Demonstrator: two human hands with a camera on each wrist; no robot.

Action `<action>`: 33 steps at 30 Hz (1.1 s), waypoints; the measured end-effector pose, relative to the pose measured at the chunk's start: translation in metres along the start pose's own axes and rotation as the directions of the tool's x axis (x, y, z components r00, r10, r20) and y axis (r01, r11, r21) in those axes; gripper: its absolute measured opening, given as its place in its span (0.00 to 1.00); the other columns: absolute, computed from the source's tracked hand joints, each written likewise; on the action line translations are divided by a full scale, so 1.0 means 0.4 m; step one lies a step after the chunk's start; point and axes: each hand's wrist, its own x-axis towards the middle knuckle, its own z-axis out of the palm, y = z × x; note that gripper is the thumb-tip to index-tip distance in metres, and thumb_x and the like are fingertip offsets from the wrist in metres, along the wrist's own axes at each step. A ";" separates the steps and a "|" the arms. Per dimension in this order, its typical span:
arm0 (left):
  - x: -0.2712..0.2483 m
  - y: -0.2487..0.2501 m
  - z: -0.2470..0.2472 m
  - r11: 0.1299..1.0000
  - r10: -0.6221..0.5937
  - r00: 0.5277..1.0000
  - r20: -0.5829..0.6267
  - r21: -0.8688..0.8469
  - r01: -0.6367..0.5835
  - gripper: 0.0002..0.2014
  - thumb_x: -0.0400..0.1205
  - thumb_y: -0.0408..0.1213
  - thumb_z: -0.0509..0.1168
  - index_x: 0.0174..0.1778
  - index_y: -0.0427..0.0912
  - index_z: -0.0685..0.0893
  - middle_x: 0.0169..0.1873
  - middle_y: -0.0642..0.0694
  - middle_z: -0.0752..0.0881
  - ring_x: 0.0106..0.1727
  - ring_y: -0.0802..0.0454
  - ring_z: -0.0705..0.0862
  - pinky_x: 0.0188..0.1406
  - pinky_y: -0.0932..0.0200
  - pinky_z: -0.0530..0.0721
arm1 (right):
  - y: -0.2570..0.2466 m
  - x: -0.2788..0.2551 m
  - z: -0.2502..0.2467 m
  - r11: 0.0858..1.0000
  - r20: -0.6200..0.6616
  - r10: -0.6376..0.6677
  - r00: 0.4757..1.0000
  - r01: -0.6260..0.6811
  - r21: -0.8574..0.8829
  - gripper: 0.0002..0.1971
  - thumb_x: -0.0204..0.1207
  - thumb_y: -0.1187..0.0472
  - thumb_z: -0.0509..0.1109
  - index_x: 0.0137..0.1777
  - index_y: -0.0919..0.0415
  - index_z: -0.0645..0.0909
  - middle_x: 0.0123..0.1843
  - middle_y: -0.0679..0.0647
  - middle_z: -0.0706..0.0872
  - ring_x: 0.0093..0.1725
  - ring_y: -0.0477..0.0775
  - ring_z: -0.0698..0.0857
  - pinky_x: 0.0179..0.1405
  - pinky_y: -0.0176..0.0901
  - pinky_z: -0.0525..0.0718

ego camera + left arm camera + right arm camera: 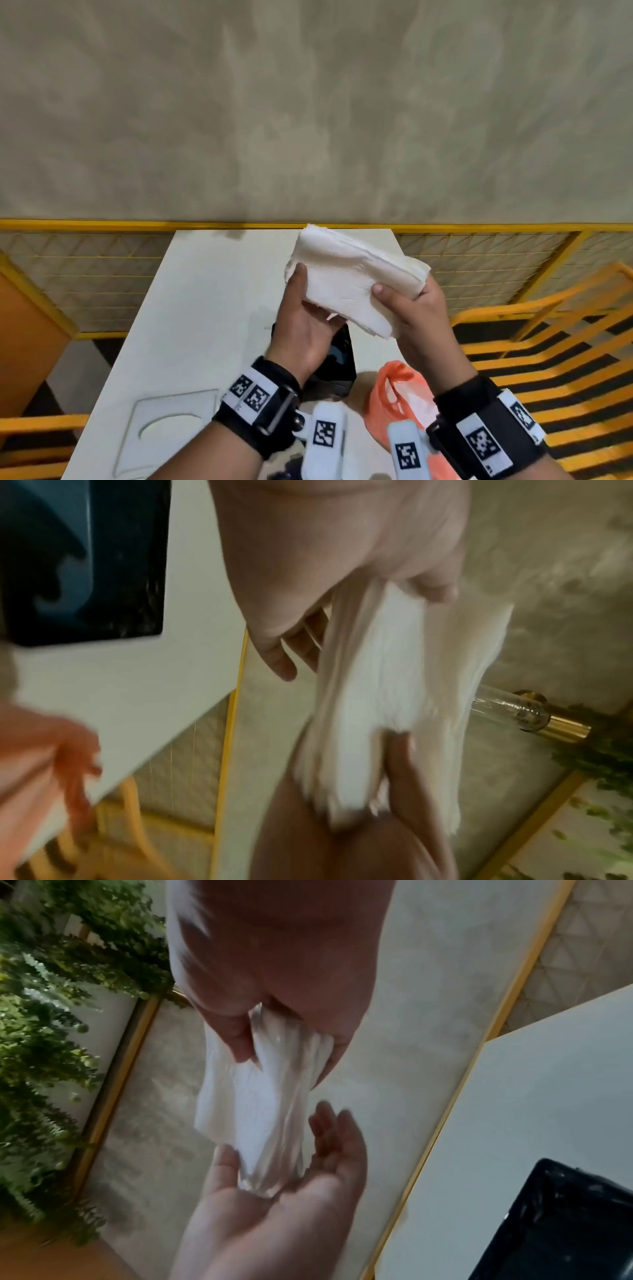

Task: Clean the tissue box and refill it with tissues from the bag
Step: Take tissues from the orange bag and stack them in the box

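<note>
A: Saw what at the left of the table (205, 308)?

B: Noted a flat white panel with an oval cut-out (171, 425), lying loose near the front edge. Possibly the lid of the box; could not confirm.

A: And next to that?

B: Found the left hand (305, 322) at the left end of the stack of tissues (356, 281), thumb pressed on top, fingers below. Held in the air above the table, not yet inside anything.

A: Located the tissue box?

B: Yes. Spotted the black tissue box (337, 363) just below the hands, on the table, partly hidden by the left wrist.

A: And the right side?

B: Saw the right hand (418, 308) gripping the right end of the same stack, thumb over, fingers curled beneath. Further right, noted the orange bag (380, 404), on the table near the box.

A: Feared what, then?

B: Feared a soft, sagging stack. With a loosened pinch, could fan out and shed sheets onto the table. Could also buckle or tear against the box rim if pushed in crooked. Might even tip the box, with both wrists so close above.
</note>
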 end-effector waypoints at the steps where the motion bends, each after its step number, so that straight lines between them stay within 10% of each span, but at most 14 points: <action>1: 0.005 0.020 -0.017 0.997 -0.004 1.000 -0.007 0.083 0.005 0.31 0.81 0.56 0.65 0.76 0.42 0.78 0.70 0.33 0.83 0.72 0.33 0.81 0.70 0.30 0.78 | 0.005 0.005 -0.006 0.999 0.011 0.040 0.999 -0.040 0.015 0.20 0.66 0.72 0.76 0.56 0.56 0.83 0.51 0.55 0.92 0.52 0.56 0.90 0.50 0.53 0.89; 7: 0.025 0.091 -0.143 0.747 -0.224 0.974 -0.029 0.637 0.191 0.12 0.86 0.35 0.65 0.65 0.40 0.84 0.58 0.39 0.91 0.55 0.40 0.90 0.56 0.42 0.87 | 0.115 0.037 -0.029 0.889 0.114 0.453 0.884 -0.457 0.015 0.17 0.76 0.77 0.67 0.64 0.67 0.82 0.57 0.65 0.90 0.57 0.65 0.89 0.57 0.57 0.88; 10: 0.028 0.072 -0.199 0.539 -0.191 0.966 -0.172 0.804 0.250 0.10 0.81 0.28 0.65 0.56 0.40 0.85 0.42 0.44 0.89 0.37 0.47 0.86 0.36 0.55 0.82 | 0.187 0.040 -0.032 0.788 0.087 0.613 0.785 -0.599 -0.143 0.14 0.78 0.76 0.66 0.62 0.68 0.83 0.56 0.65 0.91 0.55 0.65 0.90 0.59 0.59 0.86; 14: 0.042 0.035 -0.268 0.390 -0.073 0.958 -0.276 0.877 0.282 0.11 0.72 0.31 0.70 0.50 0.42 0.85 0.43 0.44 0.89 0.40 0.46 0.88 0.41 0.50 0.88 | 0.273 0.051 -0.034 0.676 -0.023 0.693 0.721 -0.660 -0.329 0.16 0.74 0.77 0.69 0.61 0.70 0.82 0.55 0.66 0.90 0.55 0.67 0.89 0.55 0.60 0.87; 18: 0.060 0.002 -0.312 0.186 -0.012 0.955 -0.295 0.938 0.292 0.25 0.69 0.35 0.72 0.64 0.42 0.81 0.56 0.45 0.88 0.55 0.45 0.87 0.56 0.49 0.87 | 0.324 0.060 -0.019 0.616 -0.124 0.640 0.759 -0.602 -0.508 0.12 0.68 0.76 0.69 0.47 0.63 0.85 0.51 0.65 0.90 0.52 0.66 0.89 0.53 0.64 0.88; 28: 0.096 -0.019 -0.335 -0.070 0.023 0.987 -0.159 0.985 0.160 0.12 0.78 0.32 0.67 0.56 0.41 0.76 0.44 0.47 0.83 0.48 0.44 0.81 0.36 0.59 0.75 | 0.352 0.068 -0.023 0.566 -0.037 0.482 0.875 -0.344 -0.749 0.12 0.62 0.62 0.72 0.48 0.58 0.84 0.44 0.53 0.89 0.45 0.56 0.88 0.44 0.48 0.88; 33: 0.098 -0.030 -0.341 -0.168 0.025 0.999 -0.038 0.985 0.042 0.18 0.82 0.37 0.59 0.67 0.43 0.80 0.58 0.41 0.84 0.61 0.39 0.83 0.58 0.50 0.80 | 0.350 0.055 0.000 0.449 0.094 0.361 0.928 -0.084 -0.890 0.04 0.73 0.64 0.64 0.44 0.56 0.79 0.37 0.49 0.82 0.39 0.55 0.82 0.30 0.36 0.75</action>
